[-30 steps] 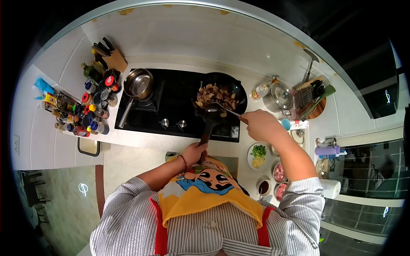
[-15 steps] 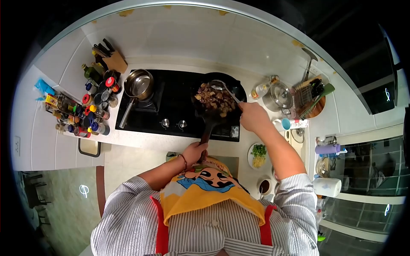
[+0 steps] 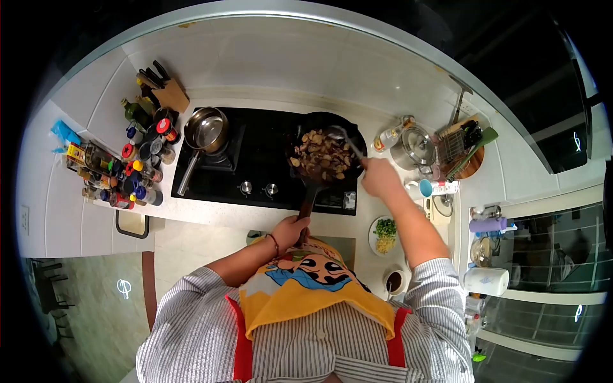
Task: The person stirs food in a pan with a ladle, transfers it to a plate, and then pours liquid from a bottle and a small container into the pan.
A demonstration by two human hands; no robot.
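My left hand [image 3: 290,231] is closed round the handle of a black wok [image 3: 309,186] on the right side of the stove. In my right hand [image 3: 381,177] is the handle of a metal ladle [image 3: 343,138], its head down at the far right of the food. Brown sliced pieces [image 3: 321,154], perhaps meat or mushroom, fill the bottom of the wok. A plate [image 3: 372,237] with chopped greens and pale shreds lies near my right forearm. Below it stands a cup of dark sauce [image 3: 395,280] with a spoon in it.
A steel saucepan [image 3: 206,129] sits on the left burner of the black hob [image 3: 255,159]. Seasoning bottles [image 3: 137,167] and a knife block [image 3: 171,96] crowd the left counter. A lidded pot [image 3: 415,147] and a utensil rack [image 3: 452,145] stand at the right.
The ladle head has shifted slightly right and tilted over, and the brown pieces have been turned and spread differently in the wok. My left hand stays on the wok handle.
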